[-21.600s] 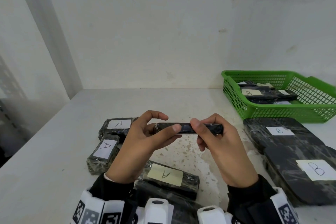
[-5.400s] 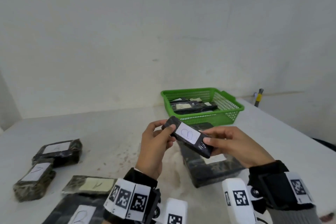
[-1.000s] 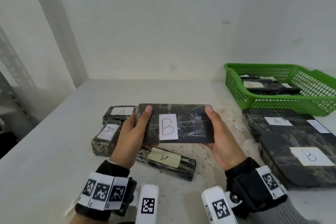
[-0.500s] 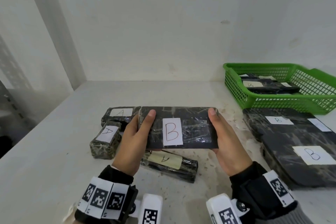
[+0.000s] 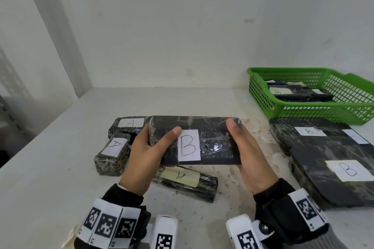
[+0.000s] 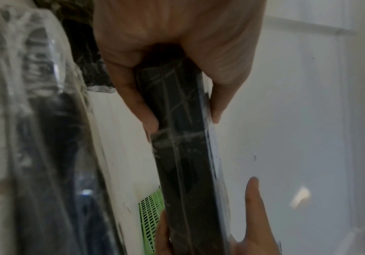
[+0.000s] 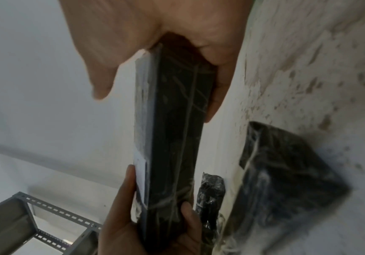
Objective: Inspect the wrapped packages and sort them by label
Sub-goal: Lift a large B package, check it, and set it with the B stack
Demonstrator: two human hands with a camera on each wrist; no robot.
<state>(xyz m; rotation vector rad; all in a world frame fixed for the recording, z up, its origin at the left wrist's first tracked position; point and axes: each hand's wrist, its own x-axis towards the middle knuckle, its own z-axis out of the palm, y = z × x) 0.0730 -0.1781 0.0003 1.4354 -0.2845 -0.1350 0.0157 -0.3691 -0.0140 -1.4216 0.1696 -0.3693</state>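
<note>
A flat black wrapped package (image 5: 214,141) with a white label reading B is held above the table, label up. My left hand (image 5: 149,151) grips its left end, thumb on top next to the label. My right hand (image 5: 244,147) grips its right end. The wrist views show the package edge-on (image 6: 183,155) (image 7: 172,138), with thumb and fingers of each hand clamped on either face. Three packages labelled A lie on the table below: one at the back (image 5: 129,125), one to the left (image 5: 112,155), one under my hands (image 5: 186,182).
Large B-labelled packages (image 5: 323,157) are stacked at the right. Behind them a green basket (image 5: 303,111) holds several small black packages. The white table (image 5: 50,168) meets a wall at the back. A grey metal rack (image 7: 24,215) stands off the table's left side.
Over the last second the package tilted slightly and came a little nearer to me, and my left thumb slid further across its top. Both hands kept their grip.
</note>
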